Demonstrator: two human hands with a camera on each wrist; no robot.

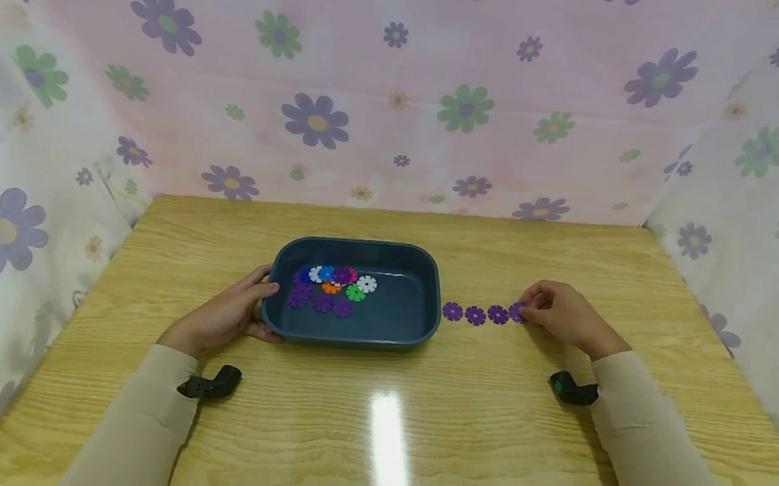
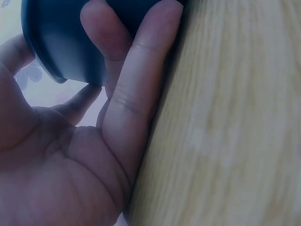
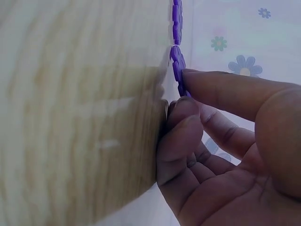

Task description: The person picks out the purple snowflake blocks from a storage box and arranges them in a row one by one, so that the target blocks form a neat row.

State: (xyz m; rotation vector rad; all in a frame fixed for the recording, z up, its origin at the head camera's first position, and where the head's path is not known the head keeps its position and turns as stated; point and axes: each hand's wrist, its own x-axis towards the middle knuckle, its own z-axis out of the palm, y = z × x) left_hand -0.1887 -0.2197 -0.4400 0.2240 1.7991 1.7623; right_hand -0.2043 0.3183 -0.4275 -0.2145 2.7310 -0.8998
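A dark blue plastic basin (image 1: 381, 344) stands on the table, with several snowflake discs in purple, white, blue, orange, green and pink in its left half. My left hand (image 1: 229, 310) grips the basin's left end, thumb at the rim and other fingers against the outer wall (image 2: 66, 42). To the right of the basin, purple snowflake discs (image 1: 475, 315) lie in a row. At the row's right end my right hand (image 1: 562, 314) pinches a purple snowflake disc (image 3: 178, 66) between thumb and fingers; this disc is tilted, one edge close to the tabletop.
The wood-grain table (image 1: 307, 420) reaches back to a flower-print cloth (image 1: 397, 144), which also hangs at both sides. A black wrist device (image 1: 212, 384) sits at the left cuff and another one (image 1: 572, 389) at the right cuff.
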